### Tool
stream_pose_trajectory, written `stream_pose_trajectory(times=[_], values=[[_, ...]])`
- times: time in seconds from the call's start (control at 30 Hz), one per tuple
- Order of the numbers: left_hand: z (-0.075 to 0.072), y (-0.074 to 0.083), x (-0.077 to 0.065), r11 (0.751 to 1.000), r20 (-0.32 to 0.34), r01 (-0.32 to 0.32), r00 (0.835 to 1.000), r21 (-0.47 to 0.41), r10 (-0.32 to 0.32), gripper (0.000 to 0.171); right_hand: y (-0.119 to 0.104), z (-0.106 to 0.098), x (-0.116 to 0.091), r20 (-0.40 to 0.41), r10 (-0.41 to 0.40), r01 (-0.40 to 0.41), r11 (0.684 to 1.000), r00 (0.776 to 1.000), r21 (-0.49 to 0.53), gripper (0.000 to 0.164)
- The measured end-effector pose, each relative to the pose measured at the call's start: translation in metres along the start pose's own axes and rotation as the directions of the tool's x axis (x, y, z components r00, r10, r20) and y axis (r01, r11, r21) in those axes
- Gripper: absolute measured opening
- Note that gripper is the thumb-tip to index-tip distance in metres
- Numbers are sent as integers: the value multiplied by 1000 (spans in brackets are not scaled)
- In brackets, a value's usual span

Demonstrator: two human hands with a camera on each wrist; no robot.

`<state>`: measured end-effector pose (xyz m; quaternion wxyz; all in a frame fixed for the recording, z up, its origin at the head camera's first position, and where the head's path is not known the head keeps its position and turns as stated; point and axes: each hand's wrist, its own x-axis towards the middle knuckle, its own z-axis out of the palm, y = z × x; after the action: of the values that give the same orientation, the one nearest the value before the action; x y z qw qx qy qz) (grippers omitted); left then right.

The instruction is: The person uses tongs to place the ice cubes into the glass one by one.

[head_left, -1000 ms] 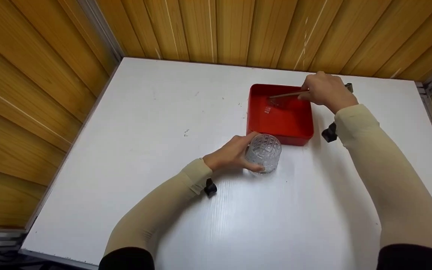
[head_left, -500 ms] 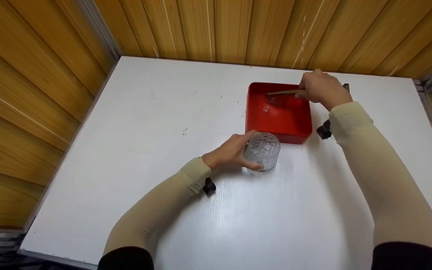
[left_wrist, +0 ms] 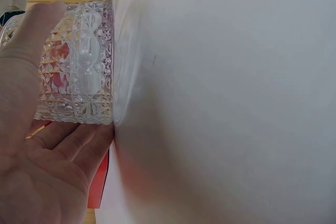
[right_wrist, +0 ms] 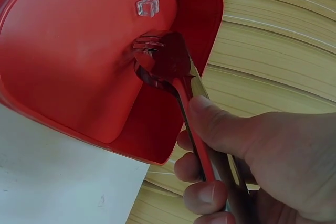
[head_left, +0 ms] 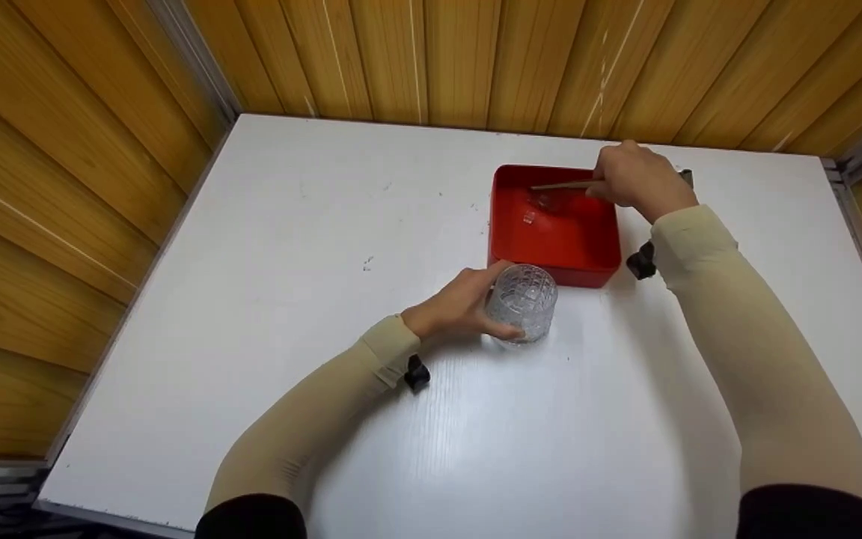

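A clear, patterned drinking glass (head_left: 527, 307) stands upright on the white table. My left hand (head_left: 461, 303) holds it, thumb on the near side and fingers around the far side; the left wrist view shows the glass (left_wrist: 79, 66) close up. My right hand (head_left: 640, 180) reaches over the far right of a red square tray (head_left: 562, 243) and grips a pair of metal serving tongs (right_wrist: 197, 129). Their fork-shaped end (right_wrist: 165, 56) points down into the tray near its wall. One clear ice cube (right_wrist: 147, 7) lies on the tray floor beside the tongs' tips.
The white table (head_left: 289, 299) carries small dark specks left of the tray. Wood-panelled walls (head_left: 461, 60) rise along its back and left edges. The tray's front wall is right behind the glass.
My right hand has shifted slightly left with the tongs, deeper over the tray. My left hand and the glass have stayed in place; the head view has drifted a little.
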<state>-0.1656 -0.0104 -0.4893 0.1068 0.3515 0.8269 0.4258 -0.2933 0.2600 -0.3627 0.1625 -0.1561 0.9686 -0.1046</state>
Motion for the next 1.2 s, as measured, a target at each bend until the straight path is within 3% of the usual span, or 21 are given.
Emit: stream_pose_trajectory(times=[0.7, 1.2], values=[[1, 0, -1, 1000, 10, 13, 1000, -19, -13, 84, -1, 2, -2, 9, 32, -33, 999, 999, 44, 31], [-1, -1, 0, 1000, 4, -11, 1000, -12, 11, 84, 7, 3, -1, -9, -34, 34, 999, 999, -2, 31]])
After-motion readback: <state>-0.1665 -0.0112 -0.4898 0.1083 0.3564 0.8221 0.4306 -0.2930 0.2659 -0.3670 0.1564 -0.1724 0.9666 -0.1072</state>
